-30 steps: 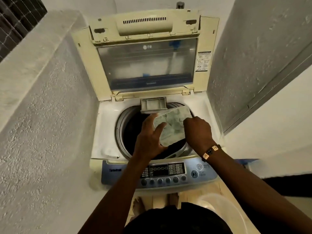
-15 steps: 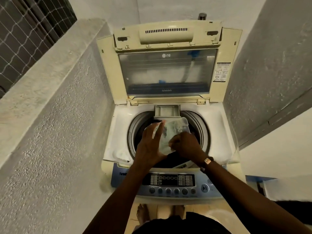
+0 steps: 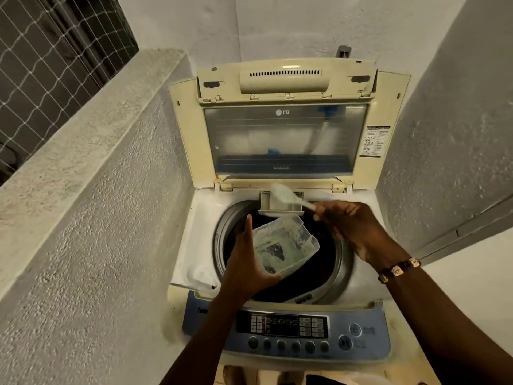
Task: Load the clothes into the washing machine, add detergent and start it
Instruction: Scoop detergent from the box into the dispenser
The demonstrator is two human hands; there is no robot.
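Note:
A top-loading washing machine [image 3: 194,226] stands in front of me with its lid [image 3: 283,134] raised upright. The drum [image 3: 311,270] looks dark inside; I cannot make out clothes. My left hand [image 3: 244,262] grips a clear plastic detergent container [image 3: 283,243], tilted over the drum opening, with pale powder stuck to its walls. My right hand [image 3: 352,226] holds a pale plastic spoon [image 3: 286,194] by its handle, its bowl over the pulled-out detergent drawer [image 3: 277,207] at the back rim of the drum.
The blue control panel [image 3: 286,332] with a row of round buttons runs along the near edge. A rough concrete parapet [image 3: 91,151] closes the left side, a grey wall [image 3: 449,129] the right. A tap [image 3: 343,52] pokes up behind the lid.
My right hand has come out of the container with the spoon and lifted it back to the detergent drawer. The left hand keeps the container over the drum. The view has shifted.

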